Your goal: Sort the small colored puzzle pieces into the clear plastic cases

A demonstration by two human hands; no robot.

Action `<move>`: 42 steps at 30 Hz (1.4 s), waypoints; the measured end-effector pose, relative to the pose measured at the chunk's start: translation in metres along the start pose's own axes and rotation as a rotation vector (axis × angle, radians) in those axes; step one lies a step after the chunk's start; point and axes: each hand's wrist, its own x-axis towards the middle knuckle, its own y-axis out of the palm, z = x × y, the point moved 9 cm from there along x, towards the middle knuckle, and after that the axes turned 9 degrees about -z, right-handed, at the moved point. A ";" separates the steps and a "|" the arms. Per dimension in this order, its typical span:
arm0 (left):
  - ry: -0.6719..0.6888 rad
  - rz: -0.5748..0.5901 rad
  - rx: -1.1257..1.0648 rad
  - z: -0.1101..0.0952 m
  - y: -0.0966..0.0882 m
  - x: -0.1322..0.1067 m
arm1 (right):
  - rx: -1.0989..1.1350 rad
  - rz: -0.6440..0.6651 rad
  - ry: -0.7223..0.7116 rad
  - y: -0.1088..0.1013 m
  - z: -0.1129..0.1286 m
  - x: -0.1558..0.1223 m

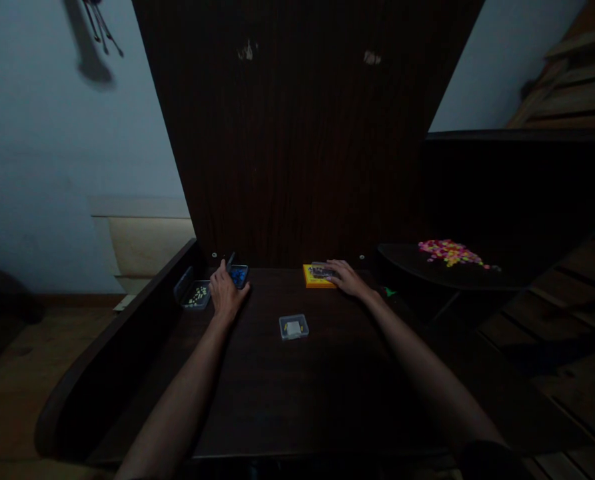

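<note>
My left hand [224, 291] reaches to the back left of the dark table, thumb spread from the fingers. It is at a small open box [239, 275] of blue pieces, whose raised lid is partly behind the fingers; whether they touch it is unclear. Just left stands an open clear box [197, 294] of pale pieces. At the back, my right hand [346, 277] has its fingers closed around the right end of a clear plastic case [320, 270]. That case lies over a yellow box [318, 283]. A closed clear box [294, 327] with a white insert and yellow bits sits mid-table.
A dark raised side edge [122, 353] borders the table at left, and a tall dark panel [297, 147] rises behind. To the right, a dark chair-like surface [402, 257] carries a heap of pink and yellow pieces [450, 253]. Something green [389, 292] lies near my right forearm.
</note>
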 end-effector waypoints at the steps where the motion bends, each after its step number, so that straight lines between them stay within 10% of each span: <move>1: -0.006 0.020 -0.004 0.001 0.002 0.000 | -0.018 -0.004 -0.002 0.000 0.001 0.001; 18: 0.063 0.054 -0.084 0.003 0.010 0.000 | -0.123 -0.080 0.084 -0.008 0.009 0.009; 27: 0.236 0.215 -0.326 -0.023 0.021 -0.013 | -0.025 -0.342 0.035 -0.043 0.058 -0.007; 42: 0.616 0.457 -0.529 -0.085 0.020 -0.058 | 0.148 0.044 -0.190 0.037 0.150 -0.024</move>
